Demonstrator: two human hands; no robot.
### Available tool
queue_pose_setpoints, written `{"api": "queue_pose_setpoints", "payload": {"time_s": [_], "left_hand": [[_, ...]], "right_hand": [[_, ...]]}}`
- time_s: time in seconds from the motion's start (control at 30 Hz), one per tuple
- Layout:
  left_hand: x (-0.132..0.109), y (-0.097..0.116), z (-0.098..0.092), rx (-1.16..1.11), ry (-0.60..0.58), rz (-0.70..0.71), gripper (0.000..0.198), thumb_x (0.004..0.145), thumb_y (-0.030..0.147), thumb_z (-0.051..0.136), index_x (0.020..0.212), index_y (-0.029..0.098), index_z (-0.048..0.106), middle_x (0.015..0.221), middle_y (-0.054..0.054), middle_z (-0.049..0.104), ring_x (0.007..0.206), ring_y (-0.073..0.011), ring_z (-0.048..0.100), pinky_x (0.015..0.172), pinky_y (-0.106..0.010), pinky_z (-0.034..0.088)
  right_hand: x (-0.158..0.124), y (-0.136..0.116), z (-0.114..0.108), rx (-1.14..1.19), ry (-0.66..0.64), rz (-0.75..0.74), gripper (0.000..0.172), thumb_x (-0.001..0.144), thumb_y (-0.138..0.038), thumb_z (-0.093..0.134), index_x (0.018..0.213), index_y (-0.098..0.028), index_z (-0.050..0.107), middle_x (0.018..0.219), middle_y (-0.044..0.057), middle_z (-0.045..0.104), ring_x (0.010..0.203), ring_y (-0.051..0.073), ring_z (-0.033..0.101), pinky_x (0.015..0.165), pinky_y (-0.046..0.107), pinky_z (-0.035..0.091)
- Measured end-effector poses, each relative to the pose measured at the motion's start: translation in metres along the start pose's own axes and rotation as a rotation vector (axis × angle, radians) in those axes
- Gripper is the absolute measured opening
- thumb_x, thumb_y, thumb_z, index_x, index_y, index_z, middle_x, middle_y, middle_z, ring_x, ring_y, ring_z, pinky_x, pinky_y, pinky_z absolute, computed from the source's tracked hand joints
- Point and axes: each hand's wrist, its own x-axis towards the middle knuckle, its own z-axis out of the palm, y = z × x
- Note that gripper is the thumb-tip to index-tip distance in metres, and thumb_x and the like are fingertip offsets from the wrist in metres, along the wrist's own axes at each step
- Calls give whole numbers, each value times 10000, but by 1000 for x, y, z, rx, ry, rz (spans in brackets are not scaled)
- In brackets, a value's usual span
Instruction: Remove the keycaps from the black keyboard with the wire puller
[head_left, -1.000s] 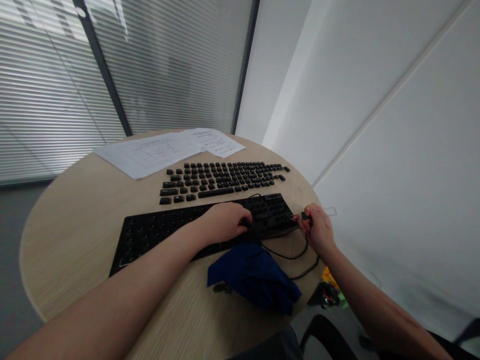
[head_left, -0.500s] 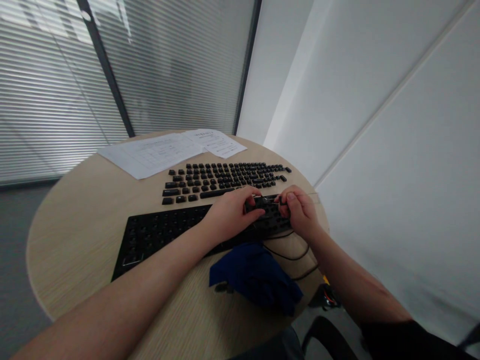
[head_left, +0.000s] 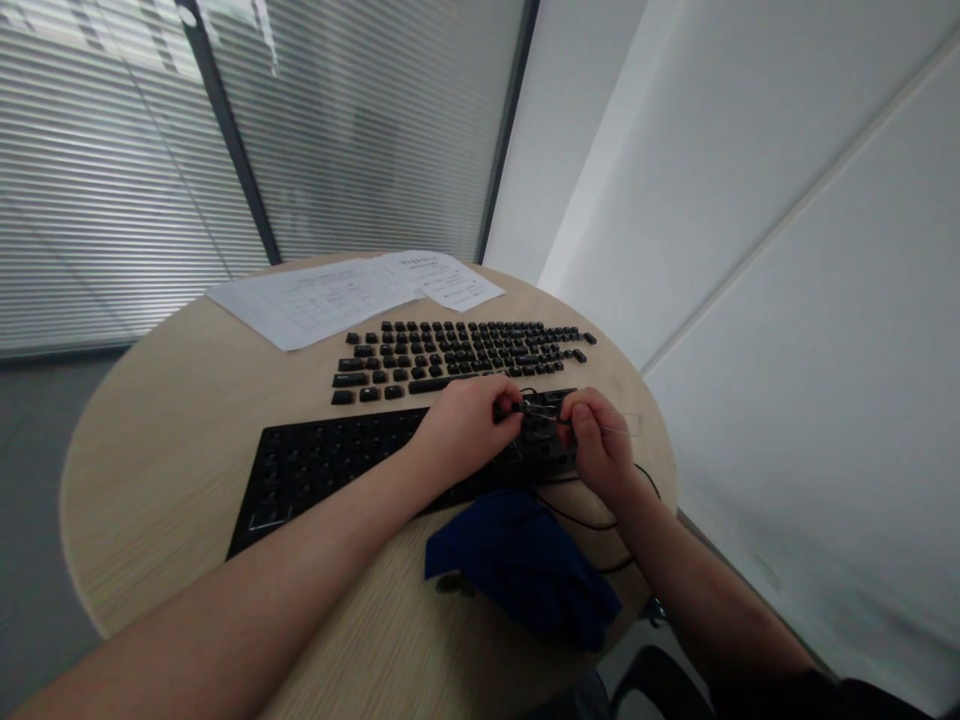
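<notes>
Above the right part of a black keyboard (head_left: 337, 445) with its keycaps off, my two hands are close together. My right hand (head_left: 602, 445) is closed round a wire keycap puller (head_left: 546, 411); its thin wire loop sticks out to the right and its other end points left. My left hand (head_left: 474, 422) pinches a small dark piece, apparently a keycap (head_left: 517, 407), at the puller's left end. Fingers partly hide this piece. Loose black keycaps (head_left: 457, 352) lie in rows behind the keyboard.
A crumpled blue cloth (head_left: 517, 570) lies in front of the keyboard, with a small dark object at its edge. A black cable (head_left: 581, 522) curves at the right. Printed papers (head_left: 322, 300) rest at the back of the round wooden table (head_left: 142, 460). A white wall stands on the right.
My left fingers have closed from a spread pinch onto the dark piece at the puller's end. My right hand has shifted slightly down, and the whole view has moved a little.
</notes>
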Motion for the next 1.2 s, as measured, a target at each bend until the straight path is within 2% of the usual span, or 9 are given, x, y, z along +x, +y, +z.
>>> {"api": "queue_pose_setpoints", "payload": {"time_s": [0.23, 0.37, 0.5, 0.6, 0.7, 0.77, 0.97, 1.07, 1.2], "left_hand": [[0, 1, -3, -15, 42, -20, 52, 807, 175, 696, 852, 202, 692, 784, 11, 700, 727, -154, 646, 755, -298, 524], [0, 3, -2, -20, 30, -10, 46, 804, 171, 689, 837, 201, 678, 776, 14, 688, 715, -150, 636, 738, -296, 520], [-1, 3, -1, -36, 41, -8, 60, 792, 156, 697, 826, 197, 668, 759, 19, 678, 692, -140, 623, 713, -284, 506], [0, -1, -3, -53, 72, -13, 58, 798, 170, 692, 843, 202, 674, 747, 27, 677, 666, -134, 614, 690, -279, 499], [0, -5, -4, -82, 95, -21, 73, 804, 190, 686, 875, 207, 686, 737, 33, 678, 636, -127, 600, 669, -274, 497], [0, -6, -3, -108, 77, -15, 84, 799, 185, 686, 880, 206, 687, 732, 35, 679, 623, -122, 593, 653, -267, 494], [-1, -3, 2, -151, 17, 18, 91, 786, 167, 683, 868, 206, 685, 733, 35, 683, 634, -123, 602, 649, -259, 495], [-1, -3, 1, -154, 31, 10, 90, 786, 173, 682, 870, 205, 688, 729, 36, 678, 635, -123, 600, 641, -255, 487], [-1, -5, 1, -156, 30, 19, 80, 788, 187, 681, 866, 204, 683, 724, 35, 675, 635, -123, 598, 636, -254, 483]], "right_hand": [[1, 8, 0, -73, 109, -40, 312, 1055, -434, 487, 865, -258, 661, 641, -12, 529, 558, 176, 467, 545, 327, 367], [3, 3, 2, -110, 163, -96, 347, 1062, -395, 453, 820, -250, 656, 746, 19, 602, 680, 196, 536, 649, 346, 426], [5, -1, 4, -114, 207, -145, 382, 1075, -401, 418, 793, -246, 623, 761, 26, 586, 748, 212, 542, 703, 355, 430], [9, 2, 2, -110, 303, -170, 397, 1085, -413, 400, 770, -248, 576, 770, 22, 553, 768, 215, 527, 740, 361, 428], [11, 5, -1, -90, 367, -223, 398, 1093, -392, 390, 757, -247, 546, 855, 36, 592, 861, 221, 563, 831, 376, 445], [12, 6, -2, -99, 310, -250, 371, 1092, -368, 398, 790, -249, 578, 912, 47, 632, 914, 229, 591, 866, 387, 459], [9, 5, -3, -265, 62, -209, 229, 1049, -283, 483, 1096, -277, 707, 931, 50, 699, 855, 238, 639, 777, 383, 501], [11, 3, -3, -358, -28, -235, 173, 971, -272, 631, 1113, -277, 729, 883, 40, 705, 804, 235, 641, 763, 384, 512], [13, 4, 0, -375, -97, -270, 194, 915, -272, 720, 1106, -283, 753, 892, 44, 730, 807, 240, 657, 775, 392, 531]]}}
